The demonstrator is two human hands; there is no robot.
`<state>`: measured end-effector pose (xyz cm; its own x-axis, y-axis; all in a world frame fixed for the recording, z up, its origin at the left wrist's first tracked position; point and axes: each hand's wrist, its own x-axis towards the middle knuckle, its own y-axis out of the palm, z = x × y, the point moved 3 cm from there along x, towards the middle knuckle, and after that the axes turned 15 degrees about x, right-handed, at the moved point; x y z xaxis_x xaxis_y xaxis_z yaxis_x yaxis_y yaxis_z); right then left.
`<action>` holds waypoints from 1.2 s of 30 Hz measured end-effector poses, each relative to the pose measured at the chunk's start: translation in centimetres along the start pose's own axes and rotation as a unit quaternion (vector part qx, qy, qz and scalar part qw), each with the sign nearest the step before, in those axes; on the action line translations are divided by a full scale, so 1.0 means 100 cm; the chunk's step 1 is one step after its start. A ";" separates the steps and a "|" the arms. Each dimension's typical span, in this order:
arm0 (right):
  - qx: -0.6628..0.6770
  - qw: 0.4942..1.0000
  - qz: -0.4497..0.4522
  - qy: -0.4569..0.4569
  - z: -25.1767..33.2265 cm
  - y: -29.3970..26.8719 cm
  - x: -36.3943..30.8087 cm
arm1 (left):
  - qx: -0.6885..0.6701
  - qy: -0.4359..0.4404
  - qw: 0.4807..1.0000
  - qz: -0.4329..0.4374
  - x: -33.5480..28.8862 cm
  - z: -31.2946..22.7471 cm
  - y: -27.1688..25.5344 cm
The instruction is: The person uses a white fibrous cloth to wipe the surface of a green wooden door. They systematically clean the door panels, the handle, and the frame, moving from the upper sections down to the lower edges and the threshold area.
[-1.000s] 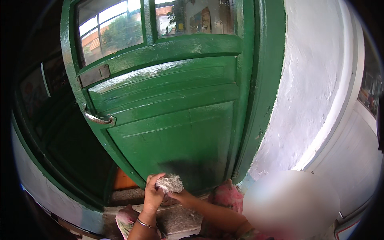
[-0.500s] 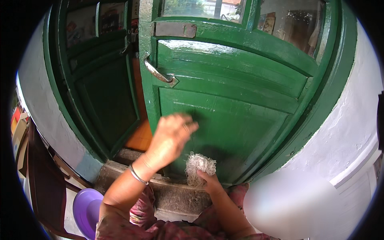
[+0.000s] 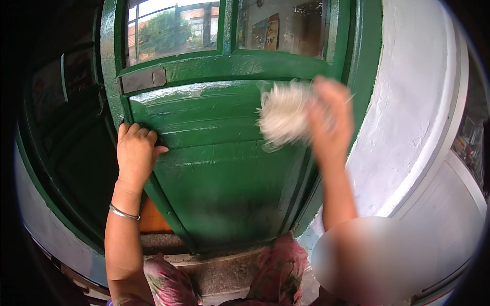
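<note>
Scrubbing seems under way, the right hand (image 3: 331, 120) gripping a stringy pad (image 3: 285, 115) at the green door's (image 3: 219, 188) right side, the left hand (image 3: 135, 153) clasping its left edge; further strokes call for steady bracing.

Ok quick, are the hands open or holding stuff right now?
Left hand: closed on the green door near its left edge.
Right hand: closed, holding a pale stringy bundle; blurred.

Rough white wall (image 3: 408, 102) at right, orange floor (image 3: 153, 219) beyond a brownish step (image 3: 224, 278)
</note>
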<state>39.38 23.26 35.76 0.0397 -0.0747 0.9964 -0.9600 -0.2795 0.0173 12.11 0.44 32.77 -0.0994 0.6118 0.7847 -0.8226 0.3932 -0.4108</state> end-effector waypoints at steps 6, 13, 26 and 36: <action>-0.256 0.940 -0.064 -0.215 -0.071 -0.026 0.180 | -0.032 -0.019 0.997 -0.064 0.006 -0.006 -0.010; -0.351 0.916 -0.012 -0.193 -0.110 -0.010 0.124 | -0.040 -0.010 0.996 -0.073 0.001 -0.006 -0.006; -0.326 0.943 0.057 -0.044 -0.080 -0.016 -0.070 | -0.053 -0.016 0.995 -0.081 -0.001 -0.007 0.001; -0.278 0.956 0.097 0.021 -0.062 -0.025 -0.038 | -0.029 -0.037 0.997 -0.055 0.000 -0.007 -0.002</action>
<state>39.89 30.13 32.42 -0.1541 -0.0310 0.9876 -0.9477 0.2874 -0.1389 12.61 0.79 32.49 -0.0525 0.5117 0.8575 -0.7977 0.4951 -0.3443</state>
